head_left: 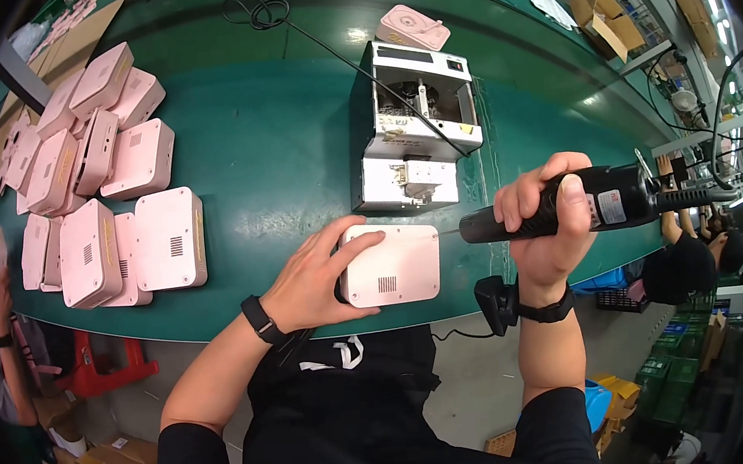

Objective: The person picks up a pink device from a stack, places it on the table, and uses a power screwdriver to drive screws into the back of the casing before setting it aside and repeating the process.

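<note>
A pale pink plastic box (pixel 405 260) with rounded corners, a slotted vent and small corner holes lies near the table's front edge. My left hand (pixel 309 283) grips its left side, thumb and fingers spread round the edges. In my right hand (pixel 550 224) is a black corded electric screwdriver (pixel 614 198), held nearly level with the fingers wrapped round its body. Its thin bit points left at the box's upper right corner; whether it touches there I cannot tell. Just beyond the box stands a white and black screw feeder (pixel 419 169).
Many similar pink boxes (pixel 171 238) are piled on the green table (pixel 265 144) at the left. Another pink box (pixel 413 28) lies behind the feeder. A black cable (pixel 332 52) crosses over the feeder. Other people work at both sides; a red stool (pixel 116 364) stands below left.
</note>
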Motion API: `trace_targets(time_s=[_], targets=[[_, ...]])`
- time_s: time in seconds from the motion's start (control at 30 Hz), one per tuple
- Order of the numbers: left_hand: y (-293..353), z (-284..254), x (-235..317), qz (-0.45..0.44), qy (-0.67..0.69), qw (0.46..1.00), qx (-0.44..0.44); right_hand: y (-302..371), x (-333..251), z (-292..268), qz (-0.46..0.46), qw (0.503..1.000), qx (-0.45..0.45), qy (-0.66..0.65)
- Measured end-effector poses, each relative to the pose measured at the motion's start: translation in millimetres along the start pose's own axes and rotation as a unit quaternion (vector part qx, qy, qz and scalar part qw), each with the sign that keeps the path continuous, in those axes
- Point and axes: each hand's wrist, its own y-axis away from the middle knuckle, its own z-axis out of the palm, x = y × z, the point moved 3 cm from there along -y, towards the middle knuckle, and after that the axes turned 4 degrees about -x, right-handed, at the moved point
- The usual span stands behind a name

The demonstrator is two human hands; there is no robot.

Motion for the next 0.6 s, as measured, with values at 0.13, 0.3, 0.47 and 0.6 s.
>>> trace_targets(time_s=[0.13,0.3,0.47,0.6], targets=[[-0.1,1.6,0.1,-0.001,-0.004,1.0,0.002,4.2,14.6,-4.3,0.004,1.0,0.005,0.001],[-0.4,1.2,0.8,0.003,-0.011,1.0,0.014,8.0,21.5,-0.9,-0.01,1.0,-0.021,-0.009],[-1.6,2.1,0.3,0.014,-0.018,1.0,0.016,5.4,24.2,-5.3,-0.006,1.0,-0.007,-0.009],[-1.2,4.3,-1.1,0.01,-0.015,1.0,0.02,-4.8,19.2,2.0,0.024,0.999,0.004,0.04]])
